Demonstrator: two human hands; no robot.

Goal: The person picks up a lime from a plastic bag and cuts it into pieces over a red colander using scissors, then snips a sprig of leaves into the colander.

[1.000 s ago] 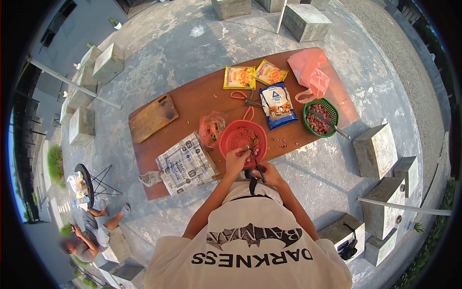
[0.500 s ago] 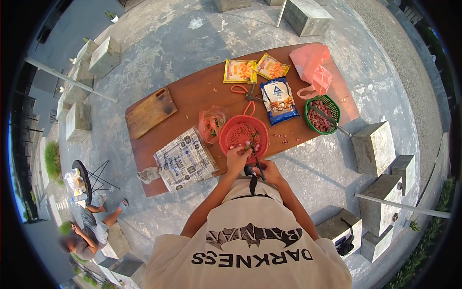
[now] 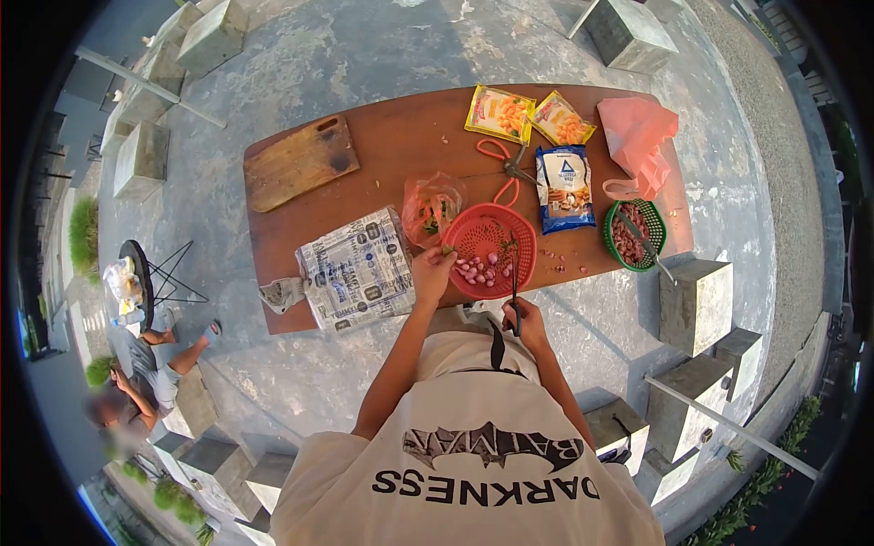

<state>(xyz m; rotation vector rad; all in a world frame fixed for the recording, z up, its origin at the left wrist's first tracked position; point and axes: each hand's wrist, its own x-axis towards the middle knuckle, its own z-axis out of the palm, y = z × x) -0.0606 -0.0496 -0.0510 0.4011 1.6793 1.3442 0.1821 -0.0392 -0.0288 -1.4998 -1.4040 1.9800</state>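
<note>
A red plastic basket point(image 3: 469, 218) holds pink shallots point(image 3: 476, 270) and some small green-brown bits. My left hand point(image 3: 433, 271) is at the basket's left rim, its fingers pinched together; a small greenish thing shows at the fingertips, too small to name. Black-handled scissors point(image 3: 517, 305) are in my right hand point(image 3: 526, 325), below the basket, with the blades pointing up across its right side. Left of the basket lies a clear reddish plastic bag point(image 3: 435, 207) with green and red pieces inside.
On the brown table point(image 3: 401, 127) are a wooden cutting board point(image 3: 300, 168), a newspaper-print sheet point(image 3: 357, 264), yellow packets point(image 3: 501, 114), a blue-white packet point(image 3: 564, 187), a red-handled tool point(image 3: 516, 168), a pink bag point(image 3: 637, 141) and a green basket point(image 3: 635, 235) with a knife. A person point(image 3: 150, 373) sits far left.
My left hand has moved left from over the basket to its left rim. My right hand still holds the scissors, now lower and apart from the left hand. The view has shifted.
</note>
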